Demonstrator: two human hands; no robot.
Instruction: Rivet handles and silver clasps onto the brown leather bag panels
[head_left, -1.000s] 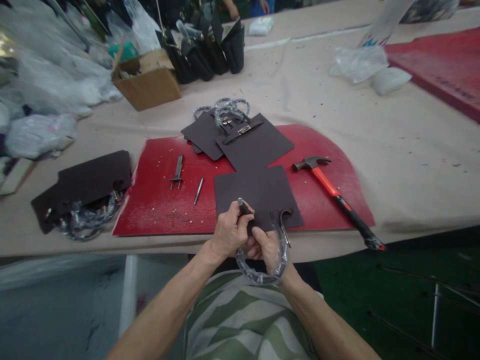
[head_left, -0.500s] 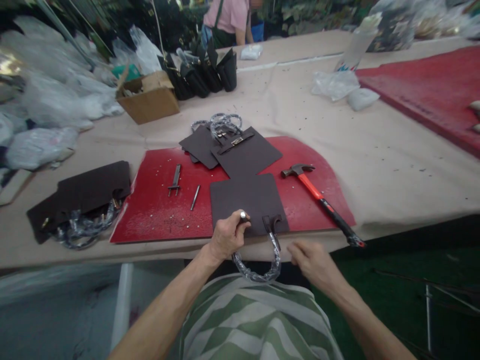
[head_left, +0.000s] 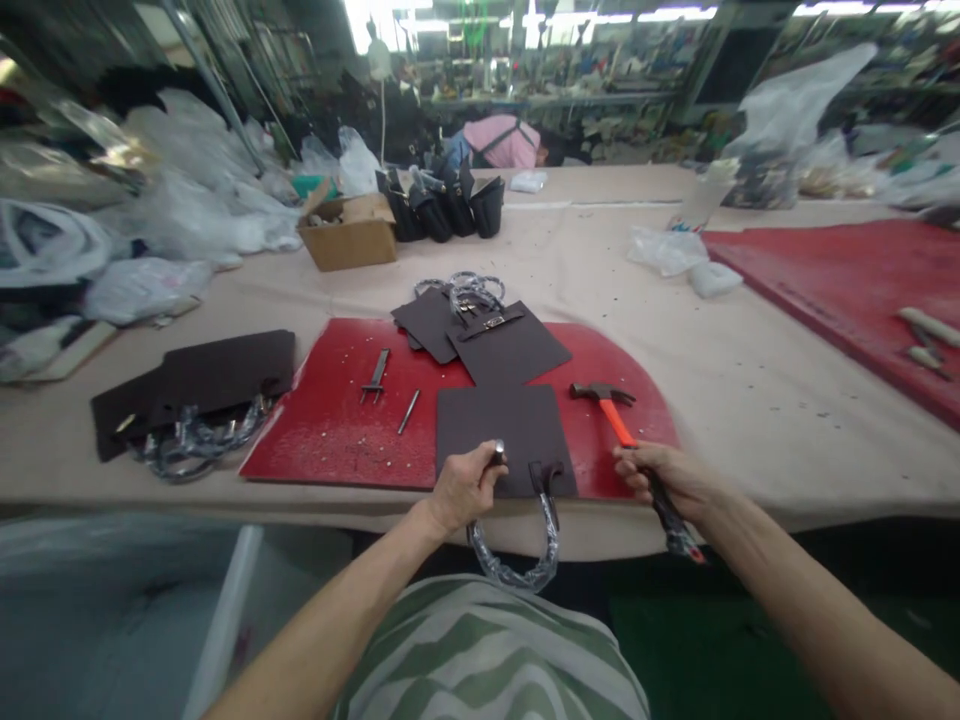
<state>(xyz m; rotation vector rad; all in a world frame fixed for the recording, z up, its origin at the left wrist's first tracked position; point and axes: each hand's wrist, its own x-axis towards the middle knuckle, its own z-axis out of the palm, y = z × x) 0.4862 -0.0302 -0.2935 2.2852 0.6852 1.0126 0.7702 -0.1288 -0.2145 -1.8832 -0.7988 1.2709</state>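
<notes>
My left hand (head_left: 469, 487) is closed round an upright metal punch (head_left: 499, 452), whose round top shows above the fist; its lower end is hidden. It rests over a dark brown bag panel (head_left: 499, 420) on the red board. A handle wrapped in clear plastic (head_left: 517, 575) curves from the panel's near edge, past the table edge. Over to the right, my right hand (head_left: 660, 475) has its fingers round the grip of a claw hammer (head_left: 616, 418). The hammer's head lies on the red board (head_left: 337, 430).
Left on the board lie a pronged tool (head_left: 377, 376) and a thin metal rod (head_left: 409, 411). More panels with wrapped handles (head_left: 510, 345) lie behind; others (head_left: 225, 370) are at left. Farther back are a cardboard box (head_left: 349, 240), black bags (head_left: 450, 205) and a bending person (head_left: 502, 142).
My right hand has moved from beside the wrapped handle out to the hammer and closed on its grip. My left hand keeps the punch over the panel. The head view has tilted up.
</notes>
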